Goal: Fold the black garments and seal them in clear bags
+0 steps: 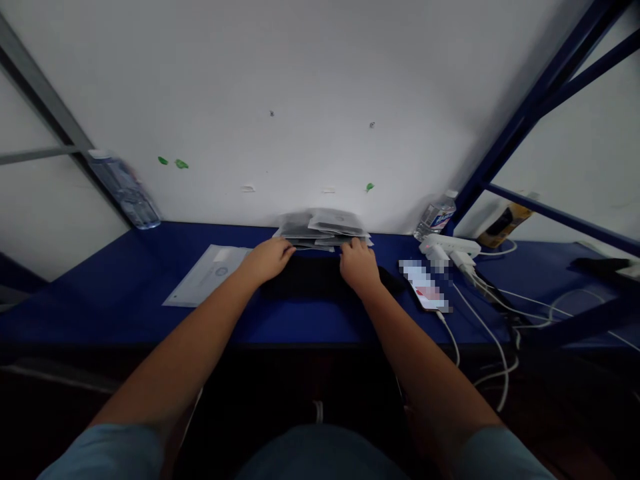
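My left hand point(267, 259) and my right hand point(358, 265) reach forward over a blue table point(125, 280). Both rest at the front edge of a stack of grey plastic bags point(325, 230) lying against the white wall. A black flat object point(313, 277) lies under and between my hands. The fingers of both hands curl onto the stack's lower edge; whether they grip a bag is hard to tell.
A clear bag with a white sheet point(210, 273) lies left of my hands. A phone point(425, 285) with a cable, a white power strip point(450, 247) and a water bottle point(435, 217) sit to the right. Another bottle point(125, 190) leans at the far left.
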Demonstrator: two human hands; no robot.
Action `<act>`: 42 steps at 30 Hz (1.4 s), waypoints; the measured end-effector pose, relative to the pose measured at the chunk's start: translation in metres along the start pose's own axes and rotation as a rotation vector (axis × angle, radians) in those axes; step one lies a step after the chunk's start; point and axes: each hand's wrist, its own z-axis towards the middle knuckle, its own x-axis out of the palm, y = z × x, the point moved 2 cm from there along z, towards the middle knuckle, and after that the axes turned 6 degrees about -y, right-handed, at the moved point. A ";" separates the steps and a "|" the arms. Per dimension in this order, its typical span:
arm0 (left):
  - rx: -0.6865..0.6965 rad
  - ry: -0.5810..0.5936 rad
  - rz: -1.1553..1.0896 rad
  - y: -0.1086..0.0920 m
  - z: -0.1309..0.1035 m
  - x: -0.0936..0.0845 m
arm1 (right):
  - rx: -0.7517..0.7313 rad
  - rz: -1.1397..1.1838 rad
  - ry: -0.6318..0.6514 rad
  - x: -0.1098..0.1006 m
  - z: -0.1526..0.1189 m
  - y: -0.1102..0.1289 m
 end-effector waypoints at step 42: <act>0.177 0.218 -0.005 -0.015 -0.019 0.048 | -0.036 0.180 0.127 0.010 -0.020 -0.009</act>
